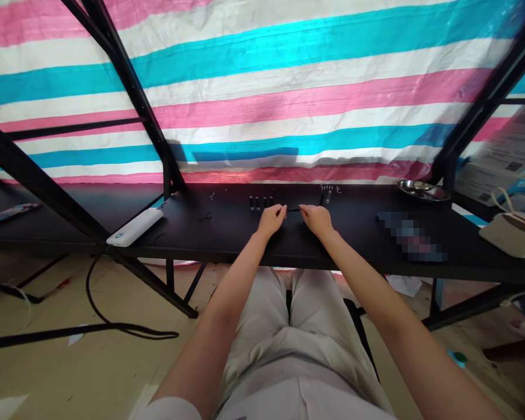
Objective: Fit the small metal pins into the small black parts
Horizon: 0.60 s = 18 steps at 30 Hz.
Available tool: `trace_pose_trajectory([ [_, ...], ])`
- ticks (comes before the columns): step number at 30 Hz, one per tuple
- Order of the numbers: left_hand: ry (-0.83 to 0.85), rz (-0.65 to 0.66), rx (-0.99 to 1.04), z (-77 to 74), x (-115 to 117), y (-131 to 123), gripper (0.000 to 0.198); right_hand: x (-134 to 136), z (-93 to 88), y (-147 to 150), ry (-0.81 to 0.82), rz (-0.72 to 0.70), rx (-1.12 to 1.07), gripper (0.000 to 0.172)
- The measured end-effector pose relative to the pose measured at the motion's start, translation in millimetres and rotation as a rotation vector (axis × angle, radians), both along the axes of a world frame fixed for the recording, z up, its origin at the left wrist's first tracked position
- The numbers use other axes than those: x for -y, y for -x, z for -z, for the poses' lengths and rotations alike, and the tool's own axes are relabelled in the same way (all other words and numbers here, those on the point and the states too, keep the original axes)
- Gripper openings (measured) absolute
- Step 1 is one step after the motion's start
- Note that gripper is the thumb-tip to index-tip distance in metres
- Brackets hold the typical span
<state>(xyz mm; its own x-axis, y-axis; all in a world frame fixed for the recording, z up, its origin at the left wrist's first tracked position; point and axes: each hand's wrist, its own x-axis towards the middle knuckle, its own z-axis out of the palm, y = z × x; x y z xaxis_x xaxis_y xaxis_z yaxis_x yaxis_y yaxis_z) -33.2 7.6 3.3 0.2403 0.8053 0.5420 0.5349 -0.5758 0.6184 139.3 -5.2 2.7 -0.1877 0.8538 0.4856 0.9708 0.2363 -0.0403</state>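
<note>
Both my hands are above the middle of the black table (pixel 201 233), close together. Stretched between them is a thin black stick-like piece (pixel 293 209), too small to name surely. My left hand (pixel 271 220) is closed in a pinch at its left end. At the other end, my right hand (pixel 317 220) pinches it too. Just behind my left hand stand or lie several small black pieces with pale ends (pixel 258 203) in a row. Another group of small dark and silvery pieces (pixel 326 195) is behind my right hand.
A white power-strip-like box (pixel 135 227) lies at the left end. On the right are a shiny metal dish (pixel 423 191), a blurred-out flat object (pixel 411 236) and a beige item (pixel 514 235). Black frame posts (pixel 133 87) and a striped sheet (pixel 289 99) stand behind.
</note>
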Motion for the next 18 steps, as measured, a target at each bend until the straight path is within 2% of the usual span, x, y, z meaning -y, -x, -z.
trace_pose_trajectory([
  [5, 0.020, 0.030, 0.051, 1.8, -1.0, -1.7, 0.023, -0.6, 1.4, 1.3, 0.011, -0.008, 0.019, 0.038],
  [10, 0.031, 0.012, -0.024, 3.4, -2.3, -1.4, 0.014, -1.5, 2.9, 1.9, 0.017, -0.002, 0.014, 0.037],
  [18, -0.013, -0.035, -0.053, -1.7, 3.7, -0.3, 0.041, -1.2, 2.2, 1.6, 0.009, -0.026, -0.009, 0.036],
])
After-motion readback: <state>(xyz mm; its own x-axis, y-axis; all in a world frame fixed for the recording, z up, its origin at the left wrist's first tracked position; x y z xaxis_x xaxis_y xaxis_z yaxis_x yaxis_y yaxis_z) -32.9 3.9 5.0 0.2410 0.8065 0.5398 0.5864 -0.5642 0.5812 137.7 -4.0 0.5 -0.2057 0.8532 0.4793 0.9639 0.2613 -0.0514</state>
